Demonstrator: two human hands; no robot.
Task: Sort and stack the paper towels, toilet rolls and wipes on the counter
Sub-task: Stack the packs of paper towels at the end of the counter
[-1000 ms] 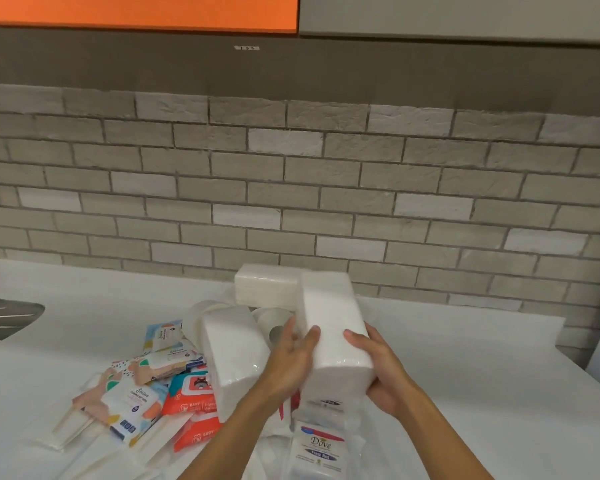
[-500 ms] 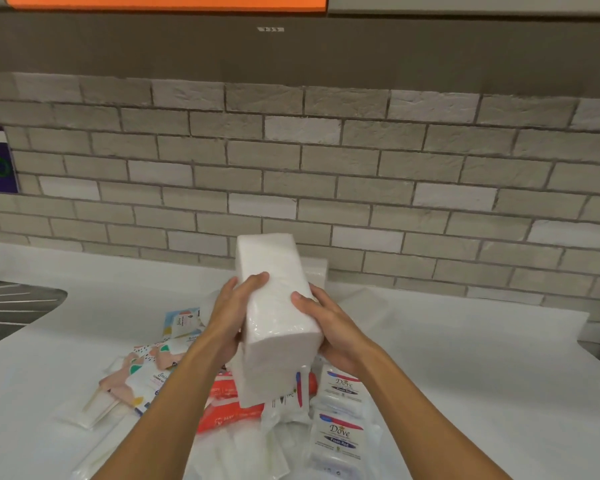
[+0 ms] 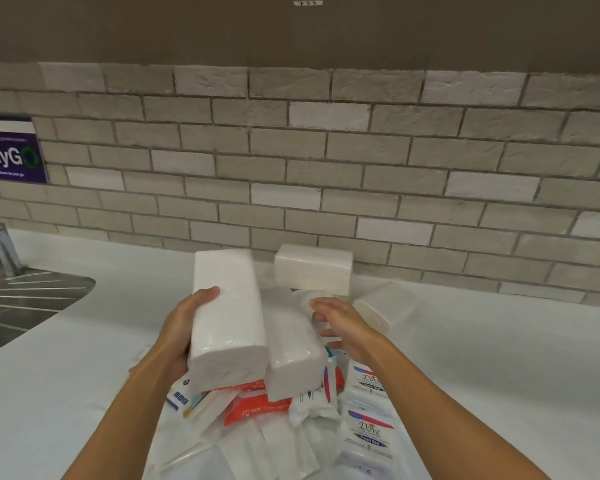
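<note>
My left hand (image 3: 182, 332) grips a white wrapped pack of paper towels (image 3: 227, 317) and holds it above the pile. My right hand (image 3: 343, 329) hovers with loose fingers over a second white pack (image 3: 291, 348) that leans on the pile, holding nothing. A third pack (image 3: 312, 268) lies behind by the wall, and another clear-wrapped pack (image 3: 385, 306) lies to the right. A toilet roll (image 3: 303, 296) shows partly behind my right hand. Red wipes packs (image 3: 253, 405) and white Dove wipes packs (image 3: 368, 431) lie under my arms.
A white counter (image 3: 499, 358) runs along a brick wall (image 3: 326, 168). A steel sink drainer (image 3: 21, 299) and tap (image 3: 0, 249) sit at the left. A purple sign (image 3: 11, 150) hangs on the wall.
My right hand has let go of the pack and moved right over the leaning pack. My left hand alone now holds the pack, shifted left. The view has tilted down.
</note>
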